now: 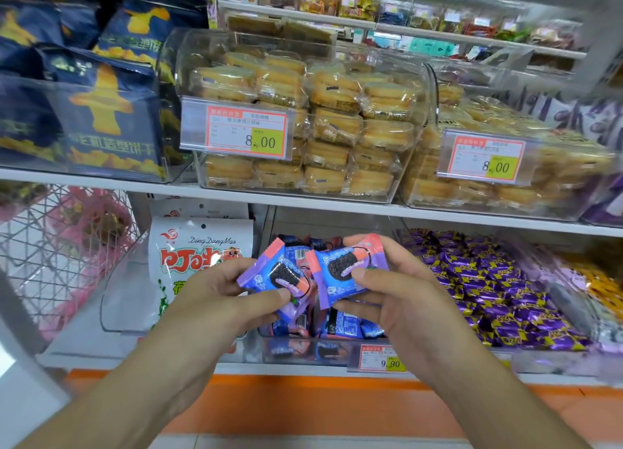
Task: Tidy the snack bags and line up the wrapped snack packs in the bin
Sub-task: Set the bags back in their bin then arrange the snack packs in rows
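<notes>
White shelving [303,197] fills the view, its far right side smeared by blur. On the upper shelf a clear bin of dark blue snack bags [111,118] stands at left, its left end cut off by the frame edge; beside it sit two clear lidded tubs of wrapped golden cakes [303,125], each with a price tag reading 8.00, the print above the numbers too soft to read. A wire basket [50,246] at lower left holds something pink that cannot be made out. On the lower shelf a white snack bag [202,246] stands upright, its lower half hidden behind the left hand [215,300]. To its right is the clear bin [340,351] of wrapped cookie packs — mostly covered by both hands, with a 9.90 tag on its front wall. Right of that lies a bin of purple and yellow candies [499,293]. The left hand pinches one purple-and-pink cookie pack [273,273] between thumb and fingers, just above the bin; the right hand [387,290] grips a second cookie pack [344,266] the same way — the two packs touch at their inner edges, tilted toward each other.
</notes>
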